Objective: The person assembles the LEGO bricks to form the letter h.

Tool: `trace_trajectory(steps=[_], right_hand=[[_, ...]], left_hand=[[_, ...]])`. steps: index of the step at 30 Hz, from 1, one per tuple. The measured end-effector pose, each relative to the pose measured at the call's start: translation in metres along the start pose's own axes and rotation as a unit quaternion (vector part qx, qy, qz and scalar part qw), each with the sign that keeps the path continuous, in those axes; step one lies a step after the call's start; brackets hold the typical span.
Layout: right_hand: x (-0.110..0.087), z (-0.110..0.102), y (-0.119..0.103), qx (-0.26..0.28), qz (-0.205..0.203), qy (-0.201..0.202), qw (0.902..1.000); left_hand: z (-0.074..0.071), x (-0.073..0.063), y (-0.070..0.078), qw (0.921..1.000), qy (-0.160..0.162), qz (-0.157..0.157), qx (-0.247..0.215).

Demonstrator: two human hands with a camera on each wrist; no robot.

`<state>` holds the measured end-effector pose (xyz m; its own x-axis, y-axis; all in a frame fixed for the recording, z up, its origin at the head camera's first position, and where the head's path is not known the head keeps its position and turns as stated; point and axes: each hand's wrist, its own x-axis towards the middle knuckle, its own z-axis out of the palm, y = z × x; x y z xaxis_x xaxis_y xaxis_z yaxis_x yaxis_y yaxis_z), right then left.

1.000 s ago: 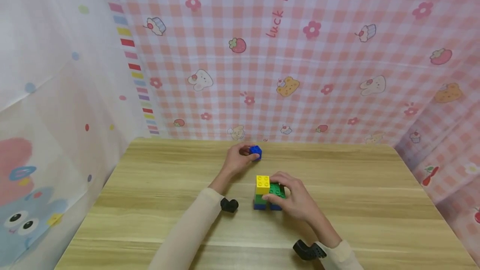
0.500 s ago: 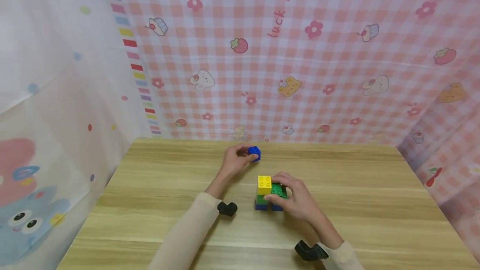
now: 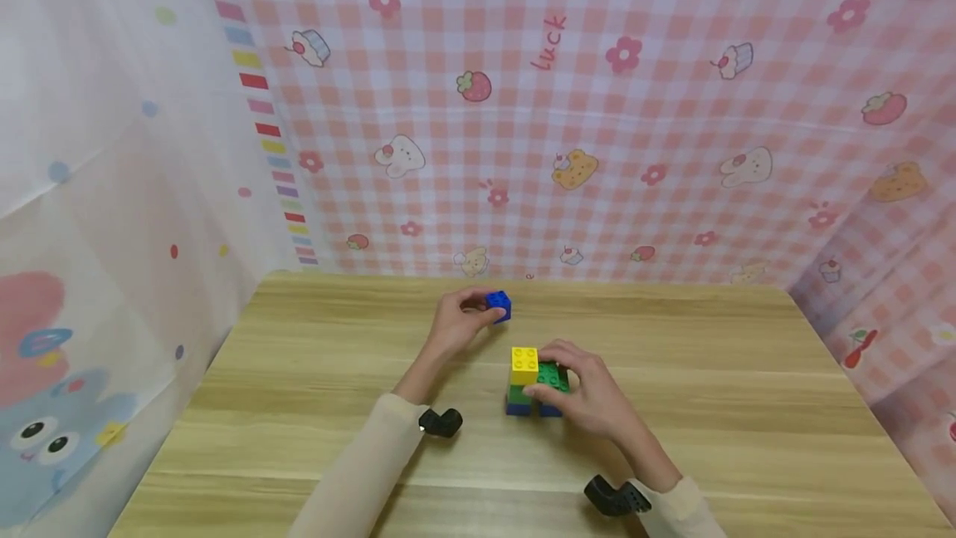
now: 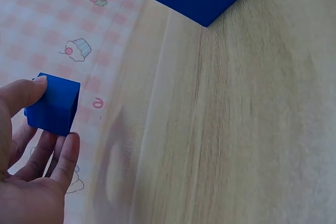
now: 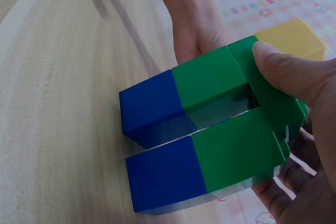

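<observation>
A small blue toy brick [image 3: 498,306] with studs is pinched between thumb and fingers of my left hand [image 3: 453,325], above the far part of the table. In the left wrist view the blue brick [image 4: 54,103] tilts, its studs toward the palm. My right hand [image 3: 590,393] grips a brick structure at the table's middle. Two blue bricks [image 5: 165,174] form its feet, green bricks [image 5: 236,150] sit above them, and a yellow brick [image 3: 524,365] tops its left side. The right thumb presses a green brick; the fingers reach behind the structure, partly hidden.
The wooden table [image 3: 314,405] ends at a pink checked cloth [image 3: 523,131] hanging behind it. A white cloth [image 3: 134,189] with printed figures hangs at the left. Black wrist devices [image 3: 616,496] are worn at both sleeves.
My left hand has drawn slightly left with the blue brick, which has turned a little. The right hand keeps its grip on the structure, which stays in place.
</observation>
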<state>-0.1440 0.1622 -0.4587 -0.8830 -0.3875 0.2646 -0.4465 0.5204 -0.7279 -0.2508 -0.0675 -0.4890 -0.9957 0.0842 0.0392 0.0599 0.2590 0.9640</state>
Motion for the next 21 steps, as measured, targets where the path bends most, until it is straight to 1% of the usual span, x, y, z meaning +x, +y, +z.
trace_trajectory(steps=[9,21], right_hand=[[0.000,0.000,-0.001,0.000,0.001,-0.002,1.0000],[0.000,0.000,-0.001,-0.003,0.006,-0.003,1.0000]], left_hand=[[-0.008,-0.011,0.004,0.9997,-0.002,0.015,-0.017],[-0.019,-0.024,0.015,0.9986,-0.016,0.026,-0.043]])
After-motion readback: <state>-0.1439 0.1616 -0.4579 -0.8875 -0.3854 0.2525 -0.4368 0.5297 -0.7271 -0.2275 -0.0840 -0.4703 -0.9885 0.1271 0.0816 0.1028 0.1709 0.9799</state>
